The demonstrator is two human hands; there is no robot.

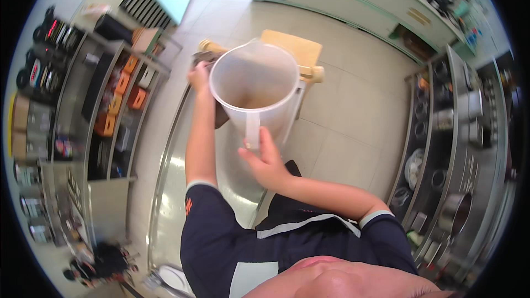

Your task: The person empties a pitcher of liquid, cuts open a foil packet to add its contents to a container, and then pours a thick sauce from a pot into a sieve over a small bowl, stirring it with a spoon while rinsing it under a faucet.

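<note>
A large translucent plastic measuring jug (269, 116) stands before me at the picture's middle, its open mouth facing up and its handle towards me. My right hand (269, 163) grips the handle from below. Something brownish shows blurrily at the bottom of the jug. At the jug's far left side my left hand (201, 76) is on a dark, crumpled thing (205, 58), perhaps a cloth; the jug partly hides it. Behind the jug are a light wooden board (296, 47) and a wooden rod-like end (317, 74).
A stainless steel worktable (178, 182) lies under the jug. Metal shelving with orange bins (107, 124) stands at left, with more shelving holding pots (454, 214) at right. Pale green cabinets (372, 16) line the far side. A white plate (174, 278) lies near the bottom.
</note>
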